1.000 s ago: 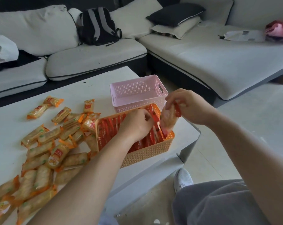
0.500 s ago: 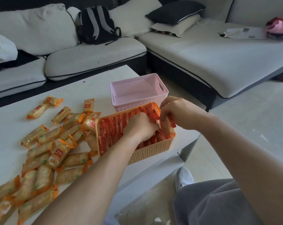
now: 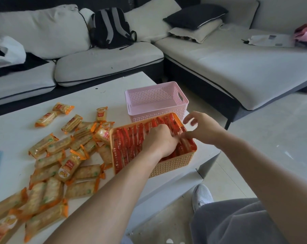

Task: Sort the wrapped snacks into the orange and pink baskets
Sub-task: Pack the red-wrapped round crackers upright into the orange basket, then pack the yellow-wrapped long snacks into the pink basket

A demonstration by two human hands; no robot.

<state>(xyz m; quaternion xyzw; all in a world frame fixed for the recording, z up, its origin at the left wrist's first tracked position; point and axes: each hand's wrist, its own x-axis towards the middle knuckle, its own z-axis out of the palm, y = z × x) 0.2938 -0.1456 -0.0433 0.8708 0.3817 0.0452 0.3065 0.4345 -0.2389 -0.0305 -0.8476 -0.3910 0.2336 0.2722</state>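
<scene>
Pressing red packets point(image 3: 129, 147) upright inside orange basket point(image 3: 173, 164): left hand point(image 3: 159, 140) curled, contents hidden; right hand point(image 3: 202, 128) at far-right corner, fingers spread, pinching packet top.

Orange perforated plastic basket point(image 3: 173, 164), matt, w/ lattice-pattern walls. Pink perforated plastic basket point(image 3: 159, 98) just behind, same matt lattice finish. Red foil-like snack wrappers point(image 3: 128, 143) look glossy, crinkled. Orange-edged clear film cracker packets point(image 3: 64, 155) at left: shiny, see-through. White tabletop point(image 3: 17, 131) smooth, semi-matt. Pale cloth sofa cushions point(image 3: 105, 62) far: soft, matt.
</scene>
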